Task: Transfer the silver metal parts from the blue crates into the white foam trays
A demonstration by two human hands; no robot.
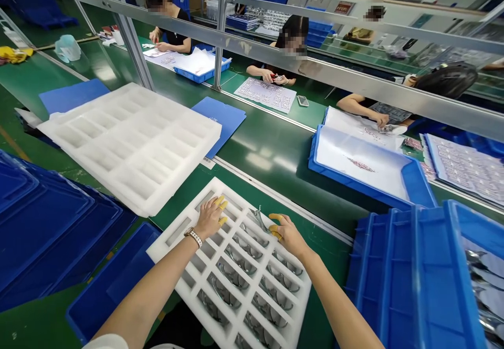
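the tray looks matt foam, its pieces glossy, the bins smooth plastic.

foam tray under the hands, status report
Left hand on foam tray, right hand beside a clear piece. Rows of clear pieces in tray. Second tray further left.

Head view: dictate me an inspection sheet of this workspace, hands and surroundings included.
Surface: green worktop, shiny with light reflections.
Job's things: white foam tray, many slots holding curved shiny parts.
Clutter: second foam tray overlapping blue sheets; blue bins at both sides.
Left hand: over the tray's far-left slots, yellow covers on fingers.
Right hand: at the far edge, beside a tilted part; grip unclear.
Cables: nothing seen clearly.
Surroundings: co-workers across the bench; metal rails.
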